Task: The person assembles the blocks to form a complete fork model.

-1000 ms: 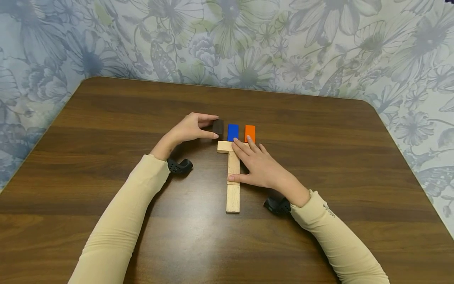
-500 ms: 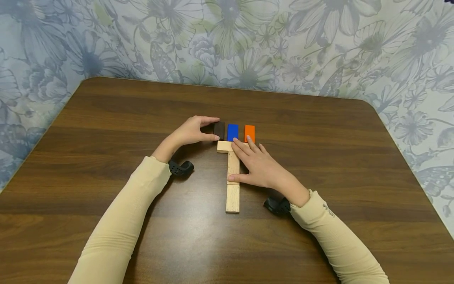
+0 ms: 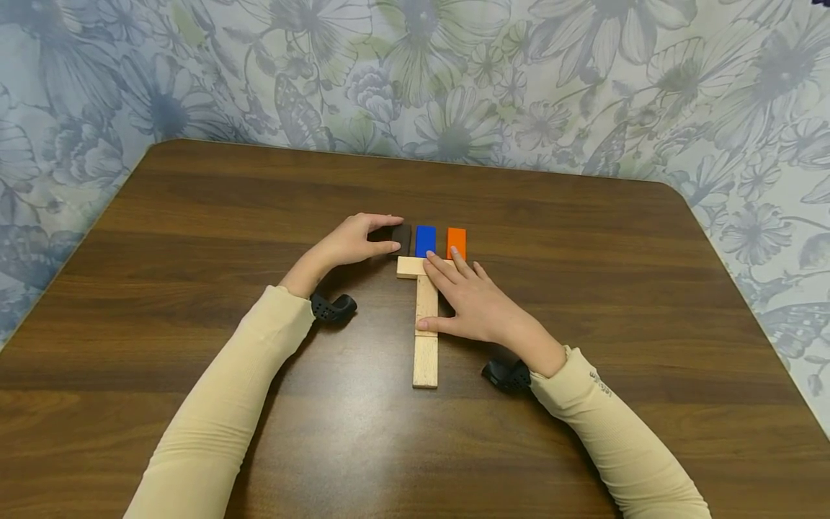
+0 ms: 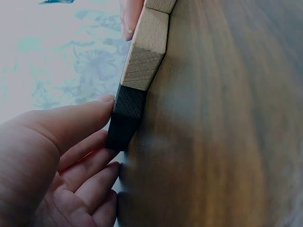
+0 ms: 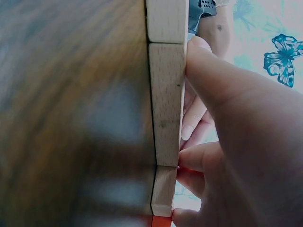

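Observation:
My left hand [image 3: 350, 240] pinches a dark brown-black wooden block [image 3: 402, 239] between thumb and fingers. In the left wrist view the near end of this dark block [image 4: 128, 106] meets a plain wooden block [image 4: 147, 49]. My right hand [image 3: 476, 303] lies with fingers spread over plain blocks set in a T. Its fingertips rest on the crossbar block [image 3: 410, 267] and its thumb on the stem block [image 3: 426, 295], partly covering both. A blue block [image 3: 426, 241] stands behind the crossbar's middle. To its right, an orange block [image 3: 457, 241] has a right fingertip at its near end.
Another plain block [image 3: 426, 362] extends the stem toward the front. The brown table [image 3: 311, 432] ends at the back by a flower-patterned wall [image 3: 415, 79]. A black wrist camera [image 3: 333, 308] sits under the left wrist, another black camera [image 3: 507, 376] under the right.
My left hand has shifted slightly right and toward the front, bringing the dark block up to the left end of the crossbar. The right hand keeps its place.

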`<move>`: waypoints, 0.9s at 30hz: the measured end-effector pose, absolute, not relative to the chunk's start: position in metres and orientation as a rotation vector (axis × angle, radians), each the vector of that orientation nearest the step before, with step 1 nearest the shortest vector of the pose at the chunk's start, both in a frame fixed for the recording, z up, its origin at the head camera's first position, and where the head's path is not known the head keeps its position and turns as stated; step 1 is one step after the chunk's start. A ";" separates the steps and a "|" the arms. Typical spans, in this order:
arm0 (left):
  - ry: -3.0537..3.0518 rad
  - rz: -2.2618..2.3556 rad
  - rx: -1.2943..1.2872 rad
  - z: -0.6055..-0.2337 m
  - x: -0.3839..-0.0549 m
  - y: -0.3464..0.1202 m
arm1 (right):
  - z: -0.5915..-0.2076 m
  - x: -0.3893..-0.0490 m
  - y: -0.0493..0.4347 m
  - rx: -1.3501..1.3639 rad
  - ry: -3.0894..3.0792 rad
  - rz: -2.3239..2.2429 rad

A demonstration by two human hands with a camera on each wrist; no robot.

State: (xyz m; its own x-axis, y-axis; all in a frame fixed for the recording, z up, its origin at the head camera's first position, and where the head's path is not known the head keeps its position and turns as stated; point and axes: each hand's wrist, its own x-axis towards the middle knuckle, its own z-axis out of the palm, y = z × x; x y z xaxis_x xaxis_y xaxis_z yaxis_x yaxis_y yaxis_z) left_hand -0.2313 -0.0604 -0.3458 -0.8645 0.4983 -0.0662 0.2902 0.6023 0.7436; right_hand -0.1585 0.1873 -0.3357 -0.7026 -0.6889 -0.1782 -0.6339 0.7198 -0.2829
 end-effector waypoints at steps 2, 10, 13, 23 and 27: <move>2.565 1.117 0.639 -0.345 -0.230 -0.060 | -0.335 -0.158 0.188 -1.050 2.657 -0.295; 2.568 1.114 0.638 -0.344 -0.229 -0.060 | -0.335 -0.158 0.188 -1.058 2.657 -0.285; 2.566 1.111 0.635 -0.345 -0.229 -0.060 | -0.334 -0.158 0.188 -1.060 2.658 -0.279; 2.560 1.111 0.622 -0.346 -0.230 -0.060 | -0.336 -0.160 0.188 -1.065 2.652 -0.262; 2.554 1.127 0.632 -0.345 -0.230 -0.060 | -0.337 -0.160 0.189 -1.085 2.650 -0.260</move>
